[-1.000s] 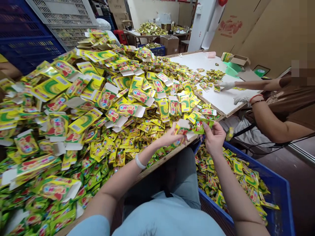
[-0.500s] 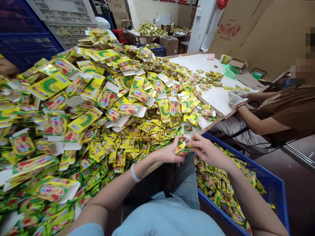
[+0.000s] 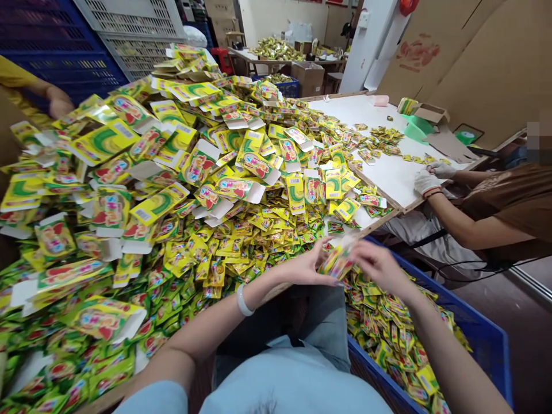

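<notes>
A small yellow and green printed box (image 3: 335,261) is held between my two hands, over the table's front edge. My left hand (image 3: 305,267) is closed around its left side, thumb above and fingers below. At its upper right end are the fingertips of my right hand (image 3: 376,264), bent and blurred, so their exact grip is hard to make out. A whitish patch shows at the box's top end. Just beyond my hands lies a heap of small yellow and green packets (image 3: 228,247), with many flat open-flapped cartons (image 3: 159,204) piled on top.
A blue crate (image 3: 487,345) full of packets or boxes stands below my right arm. A co-worker's gloved hand (image 3: 426,183) rests by a white tabletop (image 3: 379,172) at right. Another person's arm (image 3: 56,98) is at far left, before stacked crates (image 3: 129,34).
The box now shows its broad printed face, and my hands have shifted slightly. The view has turned a little left. Another person's arm has come into sight at the left.
</notes>
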The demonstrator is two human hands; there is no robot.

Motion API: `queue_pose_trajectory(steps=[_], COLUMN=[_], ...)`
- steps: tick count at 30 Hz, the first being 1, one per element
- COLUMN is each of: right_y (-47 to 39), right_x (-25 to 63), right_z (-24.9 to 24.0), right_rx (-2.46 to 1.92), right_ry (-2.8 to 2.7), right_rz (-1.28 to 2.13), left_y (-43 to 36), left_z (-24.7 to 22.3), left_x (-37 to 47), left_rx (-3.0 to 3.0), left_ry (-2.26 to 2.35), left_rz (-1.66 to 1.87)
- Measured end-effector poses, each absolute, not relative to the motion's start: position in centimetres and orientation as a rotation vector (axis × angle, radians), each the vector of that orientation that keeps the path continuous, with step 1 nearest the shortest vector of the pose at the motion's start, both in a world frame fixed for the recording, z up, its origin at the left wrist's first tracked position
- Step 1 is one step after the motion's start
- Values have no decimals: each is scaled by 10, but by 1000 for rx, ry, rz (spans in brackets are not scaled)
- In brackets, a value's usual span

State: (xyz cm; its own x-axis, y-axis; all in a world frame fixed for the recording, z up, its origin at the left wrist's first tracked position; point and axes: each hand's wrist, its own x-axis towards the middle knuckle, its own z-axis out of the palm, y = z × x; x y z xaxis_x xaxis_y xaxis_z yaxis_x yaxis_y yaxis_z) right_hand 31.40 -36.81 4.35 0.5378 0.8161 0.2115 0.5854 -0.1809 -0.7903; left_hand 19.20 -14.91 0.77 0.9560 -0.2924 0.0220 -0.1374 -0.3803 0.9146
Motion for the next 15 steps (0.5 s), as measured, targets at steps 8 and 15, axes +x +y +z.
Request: queue_pose_trajectory(steps=[8,15], right_y=[-314,-270], right_x=[363,314], right_z=[17,-45], right_rx=[-2217,-1905], right_ry=[-1248,-1092], right_rz=[-293,147], left_y=[-103,-100], left_z=[-8,-15], left_x=[229,243], left_rx=[2920,2932], left_ry=[-4,53], left_rz=[224,228])
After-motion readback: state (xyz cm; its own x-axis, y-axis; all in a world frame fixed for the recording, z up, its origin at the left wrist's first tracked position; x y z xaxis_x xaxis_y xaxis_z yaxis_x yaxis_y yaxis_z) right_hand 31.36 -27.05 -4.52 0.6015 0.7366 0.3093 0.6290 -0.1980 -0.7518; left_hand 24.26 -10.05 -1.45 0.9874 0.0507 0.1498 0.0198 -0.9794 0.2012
